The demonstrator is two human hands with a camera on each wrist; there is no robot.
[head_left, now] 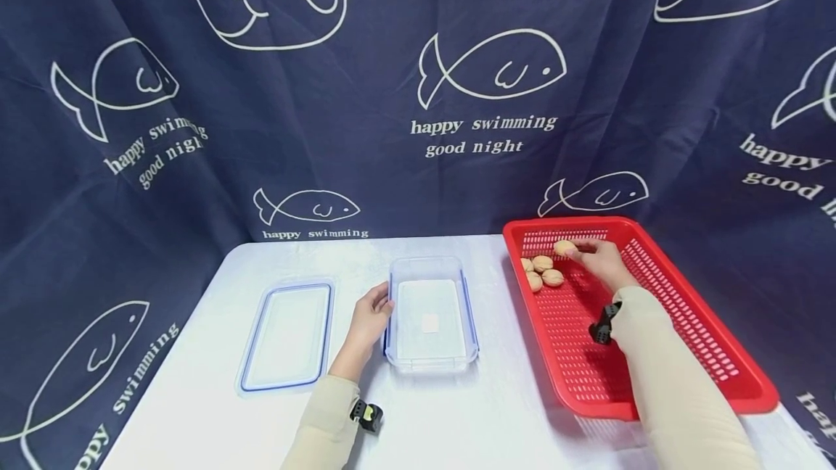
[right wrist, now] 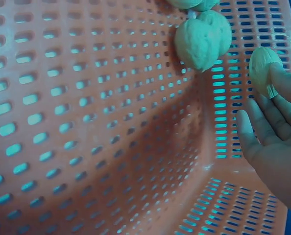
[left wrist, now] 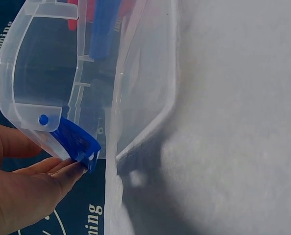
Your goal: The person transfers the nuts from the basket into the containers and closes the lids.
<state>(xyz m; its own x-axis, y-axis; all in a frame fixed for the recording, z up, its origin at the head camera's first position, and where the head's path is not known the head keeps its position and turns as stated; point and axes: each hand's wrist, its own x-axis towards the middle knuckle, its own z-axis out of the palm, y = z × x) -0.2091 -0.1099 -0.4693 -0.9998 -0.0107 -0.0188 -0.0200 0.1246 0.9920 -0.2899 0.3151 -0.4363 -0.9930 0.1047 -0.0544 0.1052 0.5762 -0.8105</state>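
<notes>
My right hand [head_left: 601, 261] pinches a walnut [head_left: 564, 248] between thumb and fingers, above the far end of the red basket [head_left: 555, 376]. Several more walnuts [head_left: 552, 278] lie together at the basket's left side; in the right wrist view, some walnuts [right wrist: 203, 41] sit near the held one. At the left side of a clear plastic container [head_left: 429, 365], my left hand [head_left: 371, 316] holds its edge. The left wrist view has those fingers at a blue latch [left wrist: 77, 142] that hangs down from the rim. No nuts are inside the container.
A clear lid with a blue seal [head_left: 287, 339] lies flat on the white table [head_left: 509, 412], left of the container. Behind the table hangs a dark blue curtain [head_left: 392, 165] with white fish drawings.
</notes>
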